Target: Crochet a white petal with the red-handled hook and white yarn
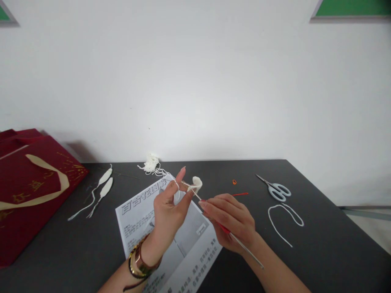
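My left hand (171, 211) pinches a small white crochet piece (197, 184) between thumb and fingers, with white yarn (177, 185) looped over a raised finger. In my right hand (233, 221) is a crochet hook (250, 254) with a red grip and a metal shaft, held like a pen. The hook's tip meets the crochet piece close to my left fingertips; whether it passes through a stitch is too small to tell. Beneath both hands lies a printed pattern sheet (134, 228). The yarn runs back to a loose white bundle (151, 162) by the wall.
Two white crocheted petals (106, 187) with yarn tails lie at left, beside a red gift bag (36, 191). To the right are scissors (276, 191), a cut yarn piece (285, 205), a red needle (240, 194) and an orange stitch marker (234, 182). A white wall (195, 81) stands behind the black table (324, 244).
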The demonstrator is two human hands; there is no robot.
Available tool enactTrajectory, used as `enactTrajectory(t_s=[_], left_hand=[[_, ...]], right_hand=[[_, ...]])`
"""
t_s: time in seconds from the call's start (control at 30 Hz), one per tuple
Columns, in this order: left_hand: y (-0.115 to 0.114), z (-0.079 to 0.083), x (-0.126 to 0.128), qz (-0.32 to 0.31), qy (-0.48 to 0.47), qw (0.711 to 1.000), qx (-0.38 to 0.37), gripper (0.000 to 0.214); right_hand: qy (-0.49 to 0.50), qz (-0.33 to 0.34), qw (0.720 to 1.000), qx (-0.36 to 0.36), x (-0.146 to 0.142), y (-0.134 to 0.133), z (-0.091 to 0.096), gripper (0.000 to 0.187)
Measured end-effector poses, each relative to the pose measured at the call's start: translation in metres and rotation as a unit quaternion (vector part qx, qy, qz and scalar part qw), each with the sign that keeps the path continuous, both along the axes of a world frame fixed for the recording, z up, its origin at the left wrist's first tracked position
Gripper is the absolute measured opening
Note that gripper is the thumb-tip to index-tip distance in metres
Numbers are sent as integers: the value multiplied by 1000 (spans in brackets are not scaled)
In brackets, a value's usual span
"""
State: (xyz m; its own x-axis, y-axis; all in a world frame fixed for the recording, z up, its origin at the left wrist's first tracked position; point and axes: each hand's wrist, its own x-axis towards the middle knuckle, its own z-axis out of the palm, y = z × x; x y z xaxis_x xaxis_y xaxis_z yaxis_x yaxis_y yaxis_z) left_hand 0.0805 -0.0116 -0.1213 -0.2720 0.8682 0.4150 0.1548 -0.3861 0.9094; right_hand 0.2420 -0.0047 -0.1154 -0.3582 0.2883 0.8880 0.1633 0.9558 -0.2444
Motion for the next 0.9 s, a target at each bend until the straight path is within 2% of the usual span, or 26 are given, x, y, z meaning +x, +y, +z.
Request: enactTrajectory(t_s=[0.1,0.23,0.3,0.37,0.43,0.5,0.57,0.63,0.7,0.77,0.9], left_hand=[[1,3,1,-49,-123,991,-26,28],[3,8,1,-132,-307,938,-87,53],[4,9,1,-158,-350,916,-116,56],[3,10,2,-160,-359,911,-126,57],[2,10,2,-134,-336,926,-111,58],[1,8,2,-84,-278,954,-80,54],[0,5,2,-23,-188,981,-40,41],[0,2,1,30,-84,996,7,26],[2,-1,-2,55,8,997,51,20],[5,-2,-5,49,61,994,77,22],[14,0,-14,-5,64,994,85,32]], right_hand=[[28,11,999,-15,0,3,1,44],[-15,9,1000,4,3,6,-3,36],[-55,-2,998,39,5,6,-5,32],[-93,-26,992,86,7,6,-5,30],[-129,-63,980,136,8,3,-3,29],[-157,-100,967,172,7,0,-1,28],[-170,-126,960,185,4,-3,0,28],[-164,-137,960,180,3,-4,-2,28],[-144,-124,970,150,2,-4,-4,28],[-110,-89,986,94,2,-3,-4,30],[-10,-24,999,-31,3,-1,2,38]])
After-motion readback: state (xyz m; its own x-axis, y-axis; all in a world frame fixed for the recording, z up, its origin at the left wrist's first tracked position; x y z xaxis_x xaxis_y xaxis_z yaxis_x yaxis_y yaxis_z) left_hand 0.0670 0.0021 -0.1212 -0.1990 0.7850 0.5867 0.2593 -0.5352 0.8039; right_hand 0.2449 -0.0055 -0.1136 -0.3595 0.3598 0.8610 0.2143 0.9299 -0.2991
